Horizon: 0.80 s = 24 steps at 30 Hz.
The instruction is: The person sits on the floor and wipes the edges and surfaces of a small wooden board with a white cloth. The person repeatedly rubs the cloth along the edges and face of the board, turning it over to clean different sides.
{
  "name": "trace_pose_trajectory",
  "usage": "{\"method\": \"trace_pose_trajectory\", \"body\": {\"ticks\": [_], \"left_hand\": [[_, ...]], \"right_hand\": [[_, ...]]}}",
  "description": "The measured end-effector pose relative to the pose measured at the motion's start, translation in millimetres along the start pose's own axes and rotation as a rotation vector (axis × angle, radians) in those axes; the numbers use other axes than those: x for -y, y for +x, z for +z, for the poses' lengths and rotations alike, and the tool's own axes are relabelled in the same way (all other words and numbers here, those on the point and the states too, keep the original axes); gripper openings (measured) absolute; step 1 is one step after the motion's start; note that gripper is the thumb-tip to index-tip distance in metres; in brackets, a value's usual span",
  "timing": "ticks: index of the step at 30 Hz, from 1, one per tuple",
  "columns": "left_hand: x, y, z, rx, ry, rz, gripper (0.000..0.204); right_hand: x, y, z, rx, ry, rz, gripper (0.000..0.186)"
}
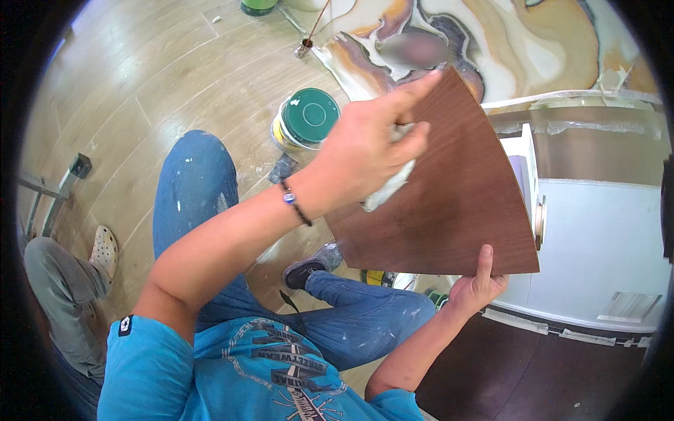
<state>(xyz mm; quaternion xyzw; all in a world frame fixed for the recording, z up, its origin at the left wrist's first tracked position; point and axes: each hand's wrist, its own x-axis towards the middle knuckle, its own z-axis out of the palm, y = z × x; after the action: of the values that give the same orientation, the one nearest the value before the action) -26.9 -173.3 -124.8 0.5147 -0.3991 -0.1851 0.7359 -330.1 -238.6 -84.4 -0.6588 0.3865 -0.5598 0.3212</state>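
The person sits on the wooden floor point(140, 105) holding a brown, fan-shaped wooden panel point(449, 189) upright over the knees. The right hand point(479, 284) props the panel from below, thumb pressed flat against its face and fingers hidden behind its lower edge, seemingly to keep it steady. The left hand point(365, 151) lies on the panel's upper left part, fingers closed around a crumpled pale rag point(390, 186), forefinger stretched toward the top corner. A green-lidded paint can point(305, 119) stands on the floor just left of the panel.
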Motion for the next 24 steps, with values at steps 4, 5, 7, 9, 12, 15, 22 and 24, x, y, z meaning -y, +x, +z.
{"method": "trace_pose_trajectory", "body": {"ticks": [4, 5, 7, 9, 12, 15, 22, 24], "left_hand": [[18, 18, 31, -0.047, 0.138, 0.202, 0.071], [21, 18, 34, -0.027, 0.158, 0.202, 0.072], [26, 19, 38, 0.012, 0.198, 0.203, 0.073], [30, 19, 42, 0.019, 0.191, 0.199, 0.073], [31, 18, 49, -0.001, 0.187, 0.216, 0.073], [27, 14, 54, 0.002, 0.212, 0.281, 0.073], [13, -1, 60, 0.110, 0.204, 0.365, 0.070], [14, 0, 58, 0.107, 0.188, 0.359, 0.068]], "right_hand": [[1, 0, 2, -0.006, 0.001, 0.010, 0.044], [1, 0, 2, -0.011, -0.005, 0.012, 0.044], [2, -1, 3, -0.009, -0.010, 0.009, 0.045], [1, -1, 3, -0.008, -0.017, 0.008, 0.045], [0, -1, 1, -0.001, -0.023, 0.002, 0.045], [0, -3, 3, 0.004, -0.024, -0.012, 0.045], [2, -5, 3, 0.003, 0.006, 0.017, 0.047], [3, -5, 3, 0.001, 0.008, 0.023, 0.047]]}}
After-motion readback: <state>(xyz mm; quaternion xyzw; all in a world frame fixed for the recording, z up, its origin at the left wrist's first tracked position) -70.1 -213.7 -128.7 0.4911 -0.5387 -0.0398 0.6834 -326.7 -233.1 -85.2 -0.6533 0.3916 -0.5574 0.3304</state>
